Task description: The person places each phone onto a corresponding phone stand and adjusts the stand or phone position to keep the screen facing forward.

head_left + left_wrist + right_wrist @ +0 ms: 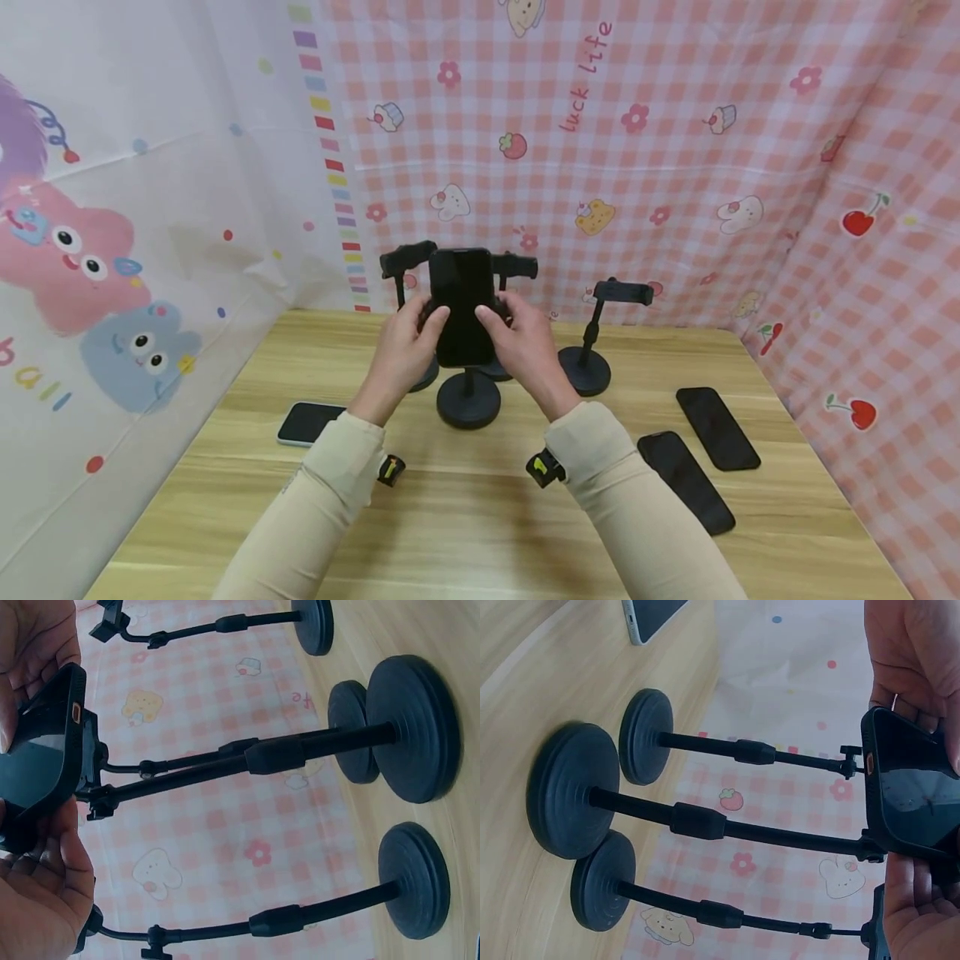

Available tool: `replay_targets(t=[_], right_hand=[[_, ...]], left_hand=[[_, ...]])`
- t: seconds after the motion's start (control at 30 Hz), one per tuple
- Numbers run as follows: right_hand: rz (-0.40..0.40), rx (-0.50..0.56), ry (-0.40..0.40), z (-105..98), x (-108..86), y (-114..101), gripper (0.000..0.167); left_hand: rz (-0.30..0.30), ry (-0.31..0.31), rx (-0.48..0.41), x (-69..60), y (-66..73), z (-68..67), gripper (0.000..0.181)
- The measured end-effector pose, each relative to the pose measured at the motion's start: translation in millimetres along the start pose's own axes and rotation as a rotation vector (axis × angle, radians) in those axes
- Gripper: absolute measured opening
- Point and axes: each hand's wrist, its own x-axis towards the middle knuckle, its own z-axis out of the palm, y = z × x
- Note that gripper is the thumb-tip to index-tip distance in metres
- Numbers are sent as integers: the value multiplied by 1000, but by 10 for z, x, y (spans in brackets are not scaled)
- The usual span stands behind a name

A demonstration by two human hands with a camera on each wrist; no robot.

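Both grips [401, 337] [525, 337] on phone [462, 283] at top of stand [468, 402]

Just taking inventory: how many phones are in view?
4: the held phone between left hand and right hand; a pale-edged phone at left on the table; a nearer phone and farther phone at right. The sleeves could hide more.

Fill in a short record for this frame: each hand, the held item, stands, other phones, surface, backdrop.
Left hand: grips held phone's left side
Right hand: grips its right side
Held phone: black, upright, at the front stand's head
Stands: four; front stand, left stand, rear stand, right stand
Other phones: light-edged phone left; two black phones right
Surface: wood-grain table
Backdrop: pink checked cloth
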Motion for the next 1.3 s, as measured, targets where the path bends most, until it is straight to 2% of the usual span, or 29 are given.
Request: replay_targets(t=[0.3, 0.6, 0.8, 1.13, 1.3], right_hand=[[-12, 84, -9, 27, -38, 63, 34], [-32, 98, -3, 51, -34, 98, 35], [-32, 77, -2, 63, -25, 82, 35], [-33, 47, -1, 31, -45, 87, 39], [-33, 39, -5, 29, -66, 82, 38]], left_hand=[[-82, -73, -142, -4, 22, -4, 35], [-136, -55, -246, -3, 24, 21, 34], [-146, -39, -258, 8, 14, 27, 33], [-118, 5, -205, -26, 4, 83, 29], [-125, -2, -219, -43, -9, 90, 32]])
